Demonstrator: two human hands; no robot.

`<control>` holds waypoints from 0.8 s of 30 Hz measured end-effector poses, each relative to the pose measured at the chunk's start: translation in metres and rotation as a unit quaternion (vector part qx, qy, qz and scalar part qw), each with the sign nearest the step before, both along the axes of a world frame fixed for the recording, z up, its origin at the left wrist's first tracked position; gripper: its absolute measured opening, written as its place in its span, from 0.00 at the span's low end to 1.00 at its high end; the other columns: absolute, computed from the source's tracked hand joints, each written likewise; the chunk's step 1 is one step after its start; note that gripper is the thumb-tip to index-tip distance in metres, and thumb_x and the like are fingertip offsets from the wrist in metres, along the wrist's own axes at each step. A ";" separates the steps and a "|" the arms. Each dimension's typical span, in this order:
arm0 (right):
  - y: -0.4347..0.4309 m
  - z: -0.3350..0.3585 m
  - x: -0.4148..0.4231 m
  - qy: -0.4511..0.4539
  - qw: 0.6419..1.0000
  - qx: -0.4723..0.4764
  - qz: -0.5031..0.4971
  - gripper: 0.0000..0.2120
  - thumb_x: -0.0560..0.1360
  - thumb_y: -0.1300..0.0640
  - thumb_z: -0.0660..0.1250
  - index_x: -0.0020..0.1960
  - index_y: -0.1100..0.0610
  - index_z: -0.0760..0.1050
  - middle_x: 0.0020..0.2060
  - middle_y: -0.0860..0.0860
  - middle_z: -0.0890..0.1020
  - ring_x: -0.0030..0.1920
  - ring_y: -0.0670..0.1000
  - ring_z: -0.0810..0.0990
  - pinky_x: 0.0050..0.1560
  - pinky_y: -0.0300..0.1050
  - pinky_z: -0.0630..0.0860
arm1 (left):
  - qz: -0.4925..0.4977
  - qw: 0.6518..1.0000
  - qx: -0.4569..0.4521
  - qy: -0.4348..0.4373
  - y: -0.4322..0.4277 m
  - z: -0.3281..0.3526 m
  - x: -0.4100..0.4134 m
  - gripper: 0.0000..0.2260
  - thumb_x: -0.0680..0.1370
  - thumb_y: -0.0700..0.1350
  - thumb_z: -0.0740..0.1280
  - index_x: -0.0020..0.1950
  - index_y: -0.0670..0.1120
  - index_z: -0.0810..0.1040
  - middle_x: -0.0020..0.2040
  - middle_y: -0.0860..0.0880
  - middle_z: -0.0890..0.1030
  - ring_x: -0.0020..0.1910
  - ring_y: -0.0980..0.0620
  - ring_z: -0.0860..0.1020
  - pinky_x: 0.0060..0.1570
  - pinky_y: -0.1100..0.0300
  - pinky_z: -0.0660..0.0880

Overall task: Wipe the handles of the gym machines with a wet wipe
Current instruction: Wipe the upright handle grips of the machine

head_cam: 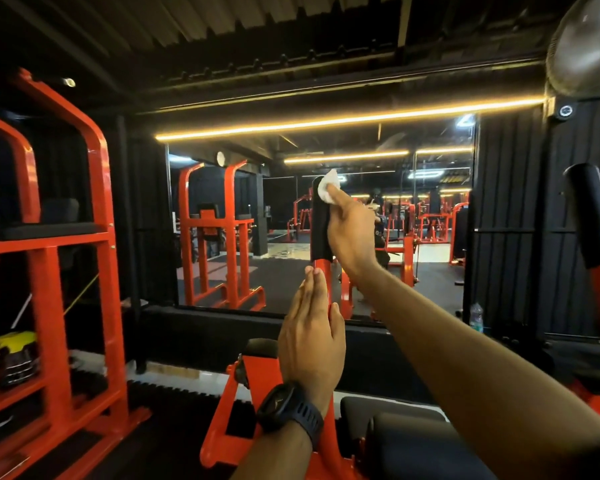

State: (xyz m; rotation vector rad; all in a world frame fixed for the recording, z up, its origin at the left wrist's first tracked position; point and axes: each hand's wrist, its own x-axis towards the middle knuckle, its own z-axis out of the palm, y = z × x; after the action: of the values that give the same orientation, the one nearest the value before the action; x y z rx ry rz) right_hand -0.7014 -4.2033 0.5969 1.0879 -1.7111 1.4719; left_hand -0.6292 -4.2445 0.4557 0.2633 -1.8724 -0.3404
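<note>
A wide wall mirror point(222, 202) fills the far side under a glowing amber light strip point(347, 121) and reflects rows of red machines. At the left stands a tall red steel rack point(97, 216); on one of its lower shelves sits a yellow and black object point(14, 344), too dim to make out. Straight ahead is a red steel gym machine point(253, 379) with a black seat pad point(406, 434) at the lower right, and from it a red upright post point(327, 282) rises to a black foam-covered handle point(320, 226). A second black foam-covered handle point(591, 216) stands tilted at the right edge. The right hand point(352, 233) is raised beside the first handle near its top, its fingers point(336, 197) holding a crumpled white wet wipe point(328, 188) against the foam, with the forefinger stretched over the wipe; how the other fingers lie cannot be told. The left hand point(312, 337), with a black wristwatch point(290, 410), lies lower against the red post with its fingers straight and close together, the thumb on the post's right side, gripping nothing. On the floor at the foot of the mirror's right end stands a small clear plastic bottle point(476, 317); its contents cannot be told.
</note>
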 end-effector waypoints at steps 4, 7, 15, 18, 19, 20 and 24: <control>0.011 -0.025 0.010 -0.032 0.999 0.013 0.011 0.19 0.83 0.63 0.58 0.73 0.56 0.70 0.54 0.48 0.80 0.47 0.43 0.81 0.50 0.40 0.82 | 0.009 1.000 -0.004 0.002 0.000 0.002 0.000 0.30 0.80 0.46 0.68 0.78 0.47 0.59 0.76 0.49 0.68 0.73 0.50 0.69 0.64 0.52 0.76; 0.012 -0.003 -0.004 -0.058 0.998 0.011 0.018 0.16 0.83 0.63 0.58 0.68 0.59 0.74 0.56 0.51 0.82 0.48 0.44 0.81 0.52 0.42 0.81 | 0.001 1.000 -0.008 0.002 0.000 0.002 0.000 0.30 0.81 0.46 0.66 0.78 0.49 0.53 0.77 0.49 0.66 0.74 0.50 0.68 0.66 0.52 0.73; 0.011 -0.013 -0.017 -0.157 0.980 -0.002 0.121 0.11 0.83 0.62 0.57 0.51 0.59 0.79 0.45 0.57 0.84 0.48 0.57 0.84 0.48 0.54 0.83 | 0.009 1.000 -0.005 -0.013 0.000 0.002 0.001 0.28 0.83 0.47 0.64 0.78 0.49 0.53 0.78 0.49 0.64 0.75 0.51 0.66 0.70 0.54 0.68; 0.007 -0.003 -0.016 -0.214 0.955 -0.052 0.199 0.11 0.83 0.63 0.57 0.54 0.64 0.78 0.47 0.60 0.82 0.48 0.57 0.83 0.52 0.56 0.82 | 0.006 1.000 0.007 -0.021 -0.001 0.002 0.001 0.27 0.83 0.48 0.63 0.80 0.49 0.55 0.79 0.50 0.62 0.76 0.52 0.64 0.71 0.53 0.68; 0.005 -0.010 -0.014 -0.208 0.955 -0.059 0.203 0.11 0.83 0.62 0.57 0.54 0.63 0.78 0.47 0.60 0.82 0.49 0.57 0.83 0.52 0.56 0.82 | 0.006 1.000 0.007 -0.024 -0.001 0.002 0.002 0.27 0.83 0.48 0.62 0.80 0.49 0.55 0.79 0.50 0.62 0.76 0.52 0.64 0.71 0.53 0.68; 0.006 -0.023 -0.012 -0.179 0.964 -0.052 0.190 0.11 0.83 0.61 0.57 0.54 0.61 0.79 0.48 0.59 0.83 0.49 0.54 0.83 0.51 0.53 0.82 | 0.007 1.000 0.003 -0.024 0.000 0.002 0.002 0.28 0.83 0.48 0.62 0.79 0.49 0.54 0.79 0.50 0.62 0.76 0.52 0.64 0.71 0.53 0.69; 0.028 -0.071 -0.005 0.064 0.997 0.035 0.037 0.17 0.80 0.62 0.61 0.68 0.58 0.75 0.63 0.48 0.79 0.64 0.35 0.74 0.63 0.34 0.72 | 0.002 1.000 0.001 -0.019 -0.001 0.003 0.001 0.29 0.82 0.47 0.65 0.79 0.47 0.57 0.78 0.49 0.65 0.75 0.50 0.67 0.68 0.51 0.73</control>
State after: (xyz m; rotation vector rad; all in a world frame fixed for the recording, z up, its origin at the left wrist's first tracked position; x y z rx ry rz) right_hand -0.7063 -4.1753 0.5258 1.2659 -1.6596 1.3653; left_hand -0.6281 -4.2452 0.4584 0.2773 -1.9080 -0.3367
